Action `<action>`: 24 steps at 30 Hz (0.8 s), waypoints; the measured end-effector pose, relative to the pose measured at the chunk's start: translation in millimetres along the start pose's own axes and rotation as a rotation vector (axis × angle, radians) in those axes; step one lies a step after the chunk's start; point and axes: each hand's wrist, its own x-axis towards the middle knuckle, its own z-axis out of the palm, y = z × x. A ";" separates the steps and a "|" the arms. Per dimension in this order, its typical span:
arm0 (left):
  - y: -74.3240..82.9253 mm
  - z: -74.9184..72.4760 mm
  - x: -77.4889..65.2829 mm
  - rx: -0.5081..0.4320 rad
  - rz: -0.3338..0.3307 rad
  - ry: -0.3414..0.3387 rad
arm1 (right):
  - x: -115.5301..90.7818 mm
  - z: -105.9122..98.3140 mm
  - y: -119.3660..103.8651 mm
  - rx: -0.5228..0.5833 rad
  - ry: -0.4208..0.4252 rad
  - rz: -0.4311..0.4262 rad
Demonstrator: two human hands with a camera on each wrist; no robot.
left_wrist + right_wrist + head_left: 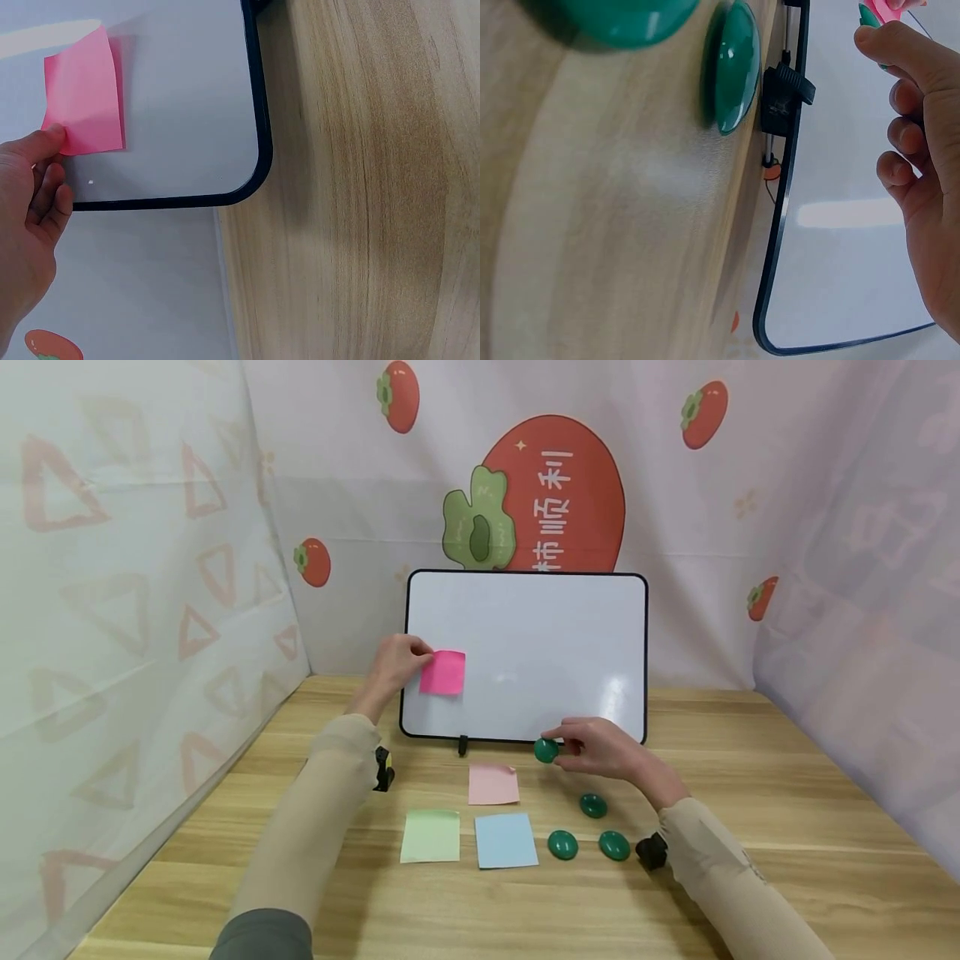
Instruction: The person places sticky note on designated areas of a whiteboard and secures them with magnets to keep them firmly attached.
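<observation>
At the lower left of the whiteboard (525, 627), my left hand (397, 660) pinches a bright pink sticky note (444, 673) by its upper left corner. In the left wrist view the note (86, 97) lies over the board's face, its free side lifted slightly. My right hand (603, 747) holds a green round magnet (545, 750) between thumb and fingers, in front of the board's bottom edge. From the right wrist the magnet (868, 16) shows only partly at the fingertips, with pink behind it.
Pale pink (493, 785), light green (431, 837) and blue (506, 841) sticky notes lie on the wooden table (420, 910). To their right sit three more green magnets (593, 805). A black clip-like foot (462, 745) is at the board's bottom edge; a printed cloth (345, 468) hangs behind.
</observation>
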 end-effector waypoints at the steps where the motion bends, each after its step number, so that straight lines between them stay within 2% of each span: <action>1: -0.1 0.4 0.1 -0.005 -0.001 -0.002 | 1.4 -0.3 0.2 -0.008 0.004 -0.012; 10: -1.1 3.1 0.3 -0.010 0.004 0.014 | 19.8 -5.8 -1.8 -0.105 0.033 -0.084; 19: 1.3 3.0 -0.5 0.007 0.012 0.021 | 42.2 -6.5 -5.5 -0.158 0.070 -0.065; 24: 0.7 3.0 0.4 0.002 0.017 0.022 | 58.0 -8.1 -9.1 -0.191 0.090 -0.112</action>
